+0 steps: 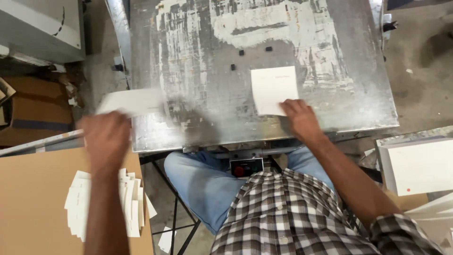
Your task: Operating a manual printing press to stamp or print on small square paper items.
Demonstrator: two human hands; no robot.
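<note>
Nearby, a fanned stack of white cards [104, 203] lies on brown cardboard [33, 198] | left hand [106, 139], blurred, holds a white card [132, 101] over the table's left edge | right hand [302, 120] presses fingertips on a white sheet [273, 87], flat on the worn metal table [212, 71].
</note>
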